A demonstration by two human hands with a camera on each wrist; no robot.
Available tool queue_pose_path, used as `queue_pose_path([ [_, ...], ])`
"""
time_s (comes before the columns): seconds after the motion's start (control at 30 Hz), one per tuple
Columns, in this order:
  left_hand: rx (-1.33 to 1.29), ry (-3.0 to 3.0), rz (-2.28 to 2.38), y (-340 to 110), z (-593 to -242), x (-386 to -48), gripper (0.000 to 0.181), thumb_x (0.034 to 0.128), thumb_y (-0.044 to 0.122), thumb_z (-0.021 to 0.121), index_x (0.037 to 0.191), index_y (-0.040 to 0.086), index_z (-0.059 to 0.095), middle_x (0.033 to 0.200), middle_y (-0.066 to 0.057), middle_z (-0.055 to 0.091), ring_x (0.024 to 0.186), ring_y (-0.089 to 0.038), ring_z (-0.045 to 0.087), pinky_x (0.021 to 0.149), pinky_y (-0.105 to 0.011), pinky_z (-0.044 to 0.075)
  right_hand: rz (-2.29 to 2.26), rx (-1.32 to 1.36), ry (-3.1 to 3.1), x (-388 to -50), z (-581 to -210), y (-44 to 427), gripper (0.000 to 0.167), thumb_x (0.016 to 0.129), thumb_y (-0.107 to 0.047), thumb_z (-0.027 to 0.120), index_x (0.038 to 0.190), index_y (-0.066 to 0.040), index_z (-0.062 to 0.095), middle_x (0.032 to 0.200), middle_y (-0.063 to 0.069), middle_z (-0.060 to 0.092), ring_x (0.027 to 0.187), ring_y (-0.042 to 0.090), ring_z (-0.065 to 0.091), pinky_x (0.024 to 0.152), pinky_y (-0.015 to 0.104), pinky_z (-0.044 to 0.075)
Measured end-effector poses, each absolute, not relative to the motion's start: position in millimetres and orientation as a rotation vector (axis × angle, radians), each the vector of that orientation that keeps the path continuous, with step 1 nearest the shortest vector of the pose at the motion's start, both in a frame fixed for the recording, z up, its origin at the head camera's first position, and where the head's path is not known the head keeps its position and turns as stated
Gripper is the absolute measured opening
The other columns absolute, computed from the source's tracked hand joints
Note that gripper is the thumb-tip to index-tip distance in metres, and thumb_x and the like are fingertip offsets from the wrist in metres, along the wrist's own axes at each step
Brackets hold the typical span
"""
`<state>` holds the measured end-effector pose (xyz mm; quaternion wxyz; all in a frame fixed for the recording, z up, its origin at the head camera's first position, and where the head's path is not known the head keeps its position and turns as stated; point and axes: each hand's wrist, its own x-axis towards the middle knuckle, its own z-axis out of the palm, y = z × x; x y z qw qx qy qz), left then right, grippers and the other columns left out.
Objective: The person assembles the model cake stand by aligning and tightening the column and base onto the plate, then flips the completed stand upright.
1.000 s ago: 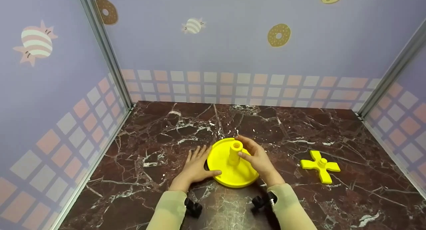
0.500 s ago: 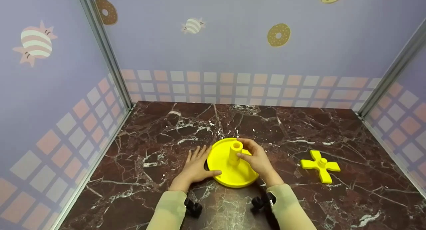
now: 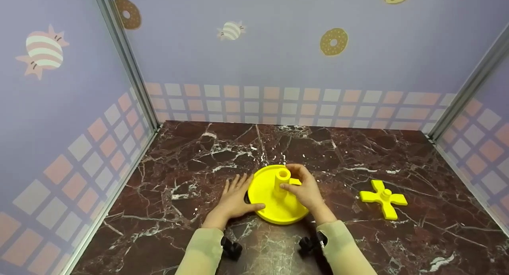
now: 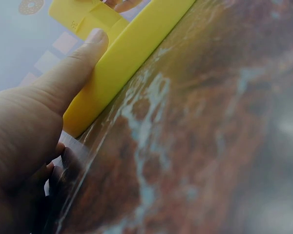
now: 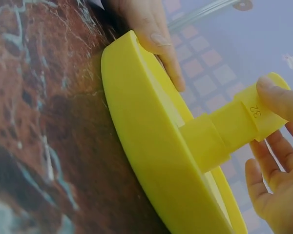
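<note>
A round yellow dish [image 3: 262, 187] with a low raised rim lies on the table. From its middle rises an upright yellow hollow post [image 3: 281, 182] with stepped sections, marked with what looks like "32" in the right wrist view. My right hand [image 3: 307, 189] grips the upper part of this post, thumb on the near side and fingers behind it. At the dish's left side rests my left hand [image 3: 232, 201], its fingers straight and spread, with the thumb [image 4: 83, 58] over the rim. Some right fingers are partly hidden behind the post in the head view.
To the right on the dark marbled table [image 3: 199, 155] lies a yellow four-armed cross piece [image 3: 384, 199] with a short peg in its middle. Patterned panels [image 3: 254, 68] close off the back and both sides. Small white specks dot the table behind the dish.
My right hand has turned slightly about the post, its thumb shifting left and its wrist drawing a little inward. The left hand, dish and cross piece stay put.
</note>
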<state>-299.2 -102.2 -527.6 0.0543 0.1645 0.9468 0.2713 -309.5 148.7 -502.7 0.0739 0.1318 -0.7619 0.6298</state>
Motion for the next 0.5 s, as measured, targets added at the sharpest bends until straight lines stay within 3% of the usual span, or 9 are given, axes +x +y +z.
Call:
queue_pose_path([
  [0.13,0.500,2.876,0.821,-102,-528,-300,0.111,0.0834,0.071,0.070,0.167,0.018,0.019,0.173,-0.017,0.017,0.162,-0.039,0.007,0.131,-0.061,-0.004,1.988,0.475,-2.318,-309,-501,154,0.058,0.090,0.002,0.074,0.144,0.004,0.053,0.143,0.024,0.060,0.134,0.037,0.056,0.122,0.053,0.039],
  [0.27,0.508,2.879,0.834,-103,-528,-300,0.111,0.0832,0.071,0.071,0.166,0.016,0.021,0.172,-0.018,0.019,0.161,-0.041,0.009,0.131,-0.062,-0.002,2.119,0.601,-2.330,-309,-500,159,0.058,0.098,0.001,0.063,0.152,0.007,0.043,0.157,0.028,0.045,0.146,0.040,0.045,0.124,0.041,0.037],
  [0.4,0.488,2.873,0.838,-102,-528,-300,0.111,0.0829,0.072,0.071,0.167,0.019,0.020,0.173,-0.016,0.018,0.162,-0.039,0.007,0.131,-0.061,-0.004,2.121,0.630,-2.353,-309,-499,159,0.056,0.100,0.000,0.060,0.152,0.008,0.042,0.156,0.029,0.045,0.145,0.040,0.045,0.115,0.021,0.043],
  [0.5,0.474,2.871,0.837,-102,-528,-300,0.111,0.0829,0.072,0.070,0.167,0.021,0.019,0.173,-0.014,0.017,0.162,-0.037,0.006,0.131,-0.060,-0.005,2.091,0.583,-2.366,-309,-499,158,0.053,0.099,0.001,0.061,0.149,0.006,0.046,0.151,0.028,0.052,0.142,0.039,0.049,0.113,0.021,0.045],
])
